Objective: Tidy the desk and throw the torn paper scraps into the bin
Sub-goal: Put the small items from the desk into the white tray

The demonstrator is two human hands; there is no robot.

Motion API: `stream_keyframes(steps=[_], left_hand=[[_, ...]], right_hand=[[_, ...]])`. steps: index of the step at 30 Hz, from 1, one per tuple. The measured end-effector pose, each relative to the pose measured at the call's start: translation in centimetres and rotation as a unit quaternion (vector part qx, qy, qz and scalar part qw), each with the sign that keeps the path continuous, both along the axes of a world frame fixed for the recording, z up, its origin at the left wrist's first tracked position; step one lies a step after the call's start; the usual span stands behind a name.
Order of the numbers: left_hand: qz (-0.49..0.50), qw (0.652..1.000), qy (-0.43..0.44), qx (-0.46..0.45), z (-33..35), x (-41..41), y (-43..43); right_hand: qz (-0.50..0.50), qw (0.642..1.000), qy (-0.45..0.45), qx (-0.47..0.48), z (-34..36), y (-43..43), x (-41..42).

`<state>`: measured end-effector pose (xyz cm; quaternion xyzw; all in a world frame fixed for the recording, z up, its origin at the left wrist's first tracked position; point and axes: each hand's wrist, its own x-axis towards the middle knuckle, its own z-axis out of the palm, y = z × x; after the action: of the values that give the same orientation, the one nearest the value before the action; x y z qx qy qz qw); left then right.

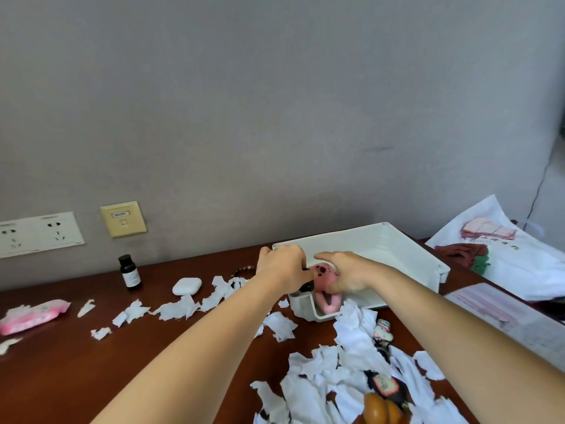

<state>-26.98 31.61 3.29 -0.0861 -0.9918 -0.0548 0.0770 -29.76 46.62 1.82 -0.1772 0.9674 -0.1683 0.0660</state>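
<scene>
A: Grey wall (275, 102) behind, dark brown wooden tabletop (76, 362) below. Head view only. What's on it?

B: Torn white paper scraps (345, 371), mostly heaped at near right, a looser trail (180, 307) running left across the middle. White rectangular plastic tray (394, 249) at the back, against the wall.

A: Hands?

B: Both over the tray's near left corner. Left hand (284, 267) knuckles up, fingers curled around something small and dark; can't tell what. Right hand (345, 276) has its fingers wrapped on a small pink plush toy (324, 283), thumb stretched out toward the left hand. Toy's legs hang down inside the tray.

A: Anything else?

B: Left side: pink tissue pack (33, 315) near the edge, small dark glass bottle (130, 272) upright by the wall, white earbud case (186, 286) just right of it. Beaded bracelet (243, 270) behind the left wrist. White socket plate (39, 234) and beige wall plate (123, 218) on the wall. Right side: white printed bag (519, 264), a printed sheet (501, 310) in front of it. Bottom edge: brown rounded object (382, 408) among the scraps, unclear what.
</scene>
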Motion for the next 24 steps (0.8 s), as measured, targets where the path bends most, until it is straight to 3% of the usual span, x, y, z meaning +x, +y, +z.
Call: stream_keyframes(steps=[11,16,24], left_hand=[[-0.072,0.995,-0.049,0.05,4.1,6.5,-1.6],[-0.117,0.991,-0.064,0.024,5.0,11.8,-2.9],[-0.149,0.985,-0.091,0.002,4.1,20.7,-4.0]], right_hand=[[0.032,0.998,0.046,-0.02,5.0,1.2,6.8],[0.068,0.995,0.053,0.042,6.3,0.9,12.6],[0.098,0.993,0.022,0.06,4.4,0.5,21.6]])
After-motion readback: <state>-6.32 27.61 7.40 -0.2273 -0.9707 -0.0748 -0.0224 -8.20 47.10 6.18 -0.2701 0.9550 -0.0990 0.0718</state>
